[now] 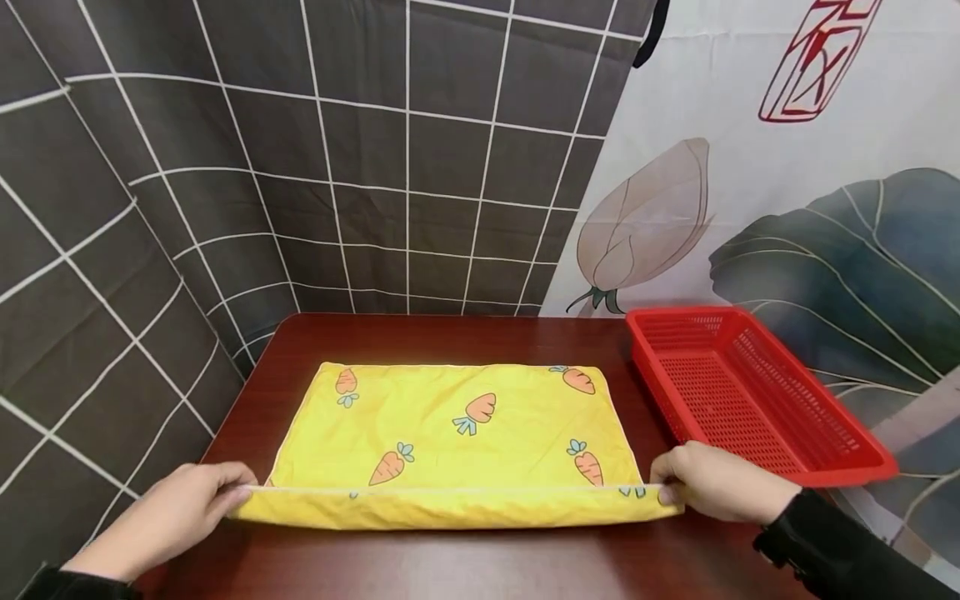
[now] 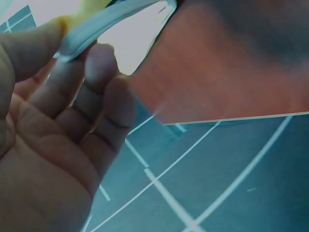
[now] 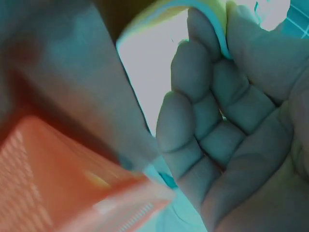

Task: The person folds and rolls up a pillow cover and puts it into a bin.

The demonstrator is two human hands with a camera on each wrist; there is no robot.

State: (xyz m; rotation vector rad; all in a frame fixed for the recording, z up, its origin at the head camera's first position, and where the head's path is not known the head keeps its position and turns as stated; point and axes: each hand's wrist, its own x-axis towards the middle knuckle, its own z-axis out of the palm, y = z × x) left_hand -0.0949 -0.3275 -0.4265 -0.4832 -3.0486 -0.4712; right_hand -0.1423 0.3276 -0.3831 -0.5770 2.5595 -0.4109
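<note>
Left hand [image 1: 168,512] and right hand [image 1: 716,481] each pinch a near corner of the yellow cloth [image 1: 457,433], near the surface [image 1: 450,567] front edge.

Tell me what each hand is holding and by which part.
Both hold the yellow carrot-print cloth by its near folded edge: the left hand pinches the near left corner, the right hand pinches the near right corner.

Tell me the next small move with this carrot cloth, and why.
Probably carry the near edge forward to the far edge. The left hand and right hand each pinch a near corner of the yellow cloth, which lies flat on the table; the red basket sits empty alongside.
</note>
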